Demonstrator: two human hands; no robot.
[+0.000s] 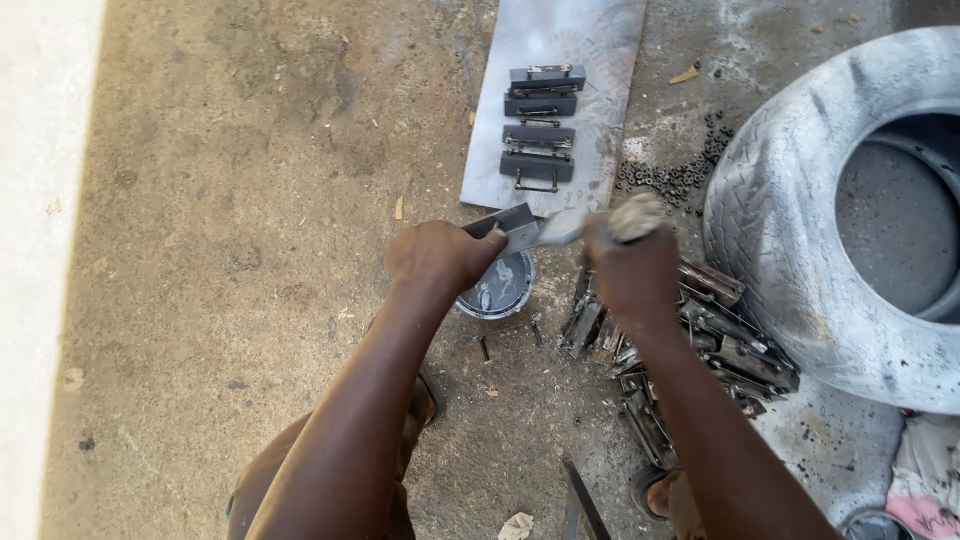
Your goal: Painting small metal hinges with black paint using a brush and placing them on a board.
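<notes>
Metal piece [512, 226] in left hand [440, 255]; brush [600, 222] in right hand [630, 270].

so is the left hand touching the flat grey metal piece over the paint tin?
Touching. The head view shows the left hand gripping the flat grey metal piece by its near end, no gap.

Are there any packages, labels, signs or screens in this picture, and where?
No signs, labels or screens show.
The only container: a small round tin on the ground below the left hand, grey inside with a dark rim.
At the bottom right corner, a pink and white cloth or bag, partly cut off.
</notes>
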